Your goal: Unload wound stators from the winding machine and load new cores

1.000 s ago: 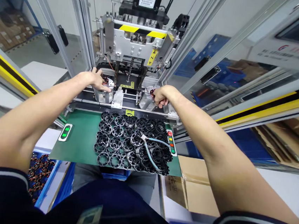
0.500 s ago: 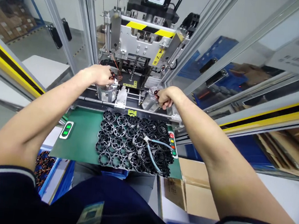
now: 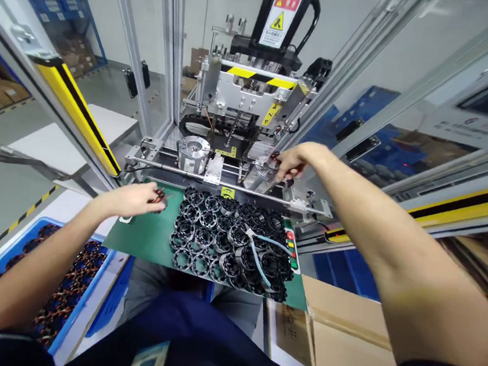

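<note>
My left hand [image 3: 133,199] is closed on a copper-wound motor stator [image 3: 159,199], held above the left part of the green work board [image 3: 144,236]. Behind it, the left round metal fixture [image 3: 194,154] stands with its top uncovered. My right hand [image 3: 292,162] is at the right metal fixture [image 3: 258,176], its fingers curled round another copper-wound stator [image 3: 274,158] at the fixture's top. Part of that stator is hidden by the fingers. Rows of black-and-silver ring cores [image 3: 204,238] cover the board's middle and right.
Blue-handled cutting pliers [image 3: 258,256] lie on the ring cores. A blue crate [image 3: 107,262] of wound stators stands at lower left. The press machine [image 3: 248,94] rises behind the fixtures, between yellow-black side posts [image 3: 80,115]. A button panel [image 3: 292,248] and cardboard box [image 3: 349,325] are at right.
My left hand has come away from the left fixture, back and down over the green board, with the stator in it. My right hand stays at the right fixture. The view has shifted left.
</note>
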{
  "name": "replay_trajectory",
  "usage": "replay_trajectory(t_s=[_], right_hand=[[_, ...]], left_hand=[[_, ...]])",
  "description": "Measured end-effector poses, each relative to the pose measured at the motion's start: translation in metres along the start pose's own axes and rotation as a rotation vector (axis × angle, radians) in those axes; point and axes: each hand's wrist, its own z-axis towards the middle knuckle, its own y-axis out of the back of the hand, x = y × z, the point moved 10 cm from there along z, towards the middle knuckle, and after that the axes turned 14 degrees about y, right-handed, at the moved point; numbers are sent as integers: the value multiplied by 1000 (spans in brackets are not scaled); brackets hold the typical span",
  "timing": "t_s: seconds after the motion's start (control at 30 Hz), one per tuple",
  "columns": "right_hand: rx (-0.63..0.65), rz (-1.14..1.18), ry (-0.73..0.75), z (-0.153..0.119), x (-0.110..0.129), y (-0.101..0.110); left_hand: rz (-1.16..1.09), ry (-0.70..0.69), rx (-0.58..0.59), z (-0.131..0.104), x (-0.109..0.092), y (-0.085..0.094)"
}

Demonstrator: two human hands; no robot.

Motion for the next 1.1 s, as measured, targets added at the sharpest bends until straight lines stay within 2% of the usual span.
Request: replay_trajectory(t_s=[0.1, 0.17, 0.2, 0.3, 0.37, 0.43, 0.5, 0.6, 0.7, 0.77, 0.87, 0.97, 1.03, 1.1], right_hand=[[-5, -58, -18, -30, 5, 30], [-46, -131, 66, -45, 39, 35], [-52, -173, 125, -52, 65, 28], [-54, -273, 385, -66, 175, -22], [-17, -368, 639, -71, 262, -74], [34, -522, 817, -66, 334, -128], [87, -611, 837, -47, 379, -174], [92, -644, 808, -16, 417, -218], [16, -655, 816, -1, 427, -232], [-45, -650, 825, -5, 414, -225], [-153, -635, 812, -36, 366, -202], [-269, -559, 758, -90, 304, -186], [-287, -509, 711, -121, 267, -196], [-279, -509, 671, -137, 244, -220]], left_hand=[[-24, 147, 18, -28, 49, -64], [-37, 211, 22, -41, 67, -94], [-41, 225, 26, -44, 70, -104], [-55, 209, 51, -42, 61, -122], [-59, 176, 88, -39, 48, -129], [-53, 148, 130, -37, 36, -134], [-37, 147, 156, -39, 30, -138], [9, 217, 124, -42, 34, -141], [60, 317, -4, -39, 44, -137], [68, 349, -117, -36, 45, -132], [33, 359, -298, -38, 40, -122], [-40, 360, -470, -50, 27, -110], [-128, 282, -563, -57, 7, -102], [-243, 103, -636, -60, -23, -96]])
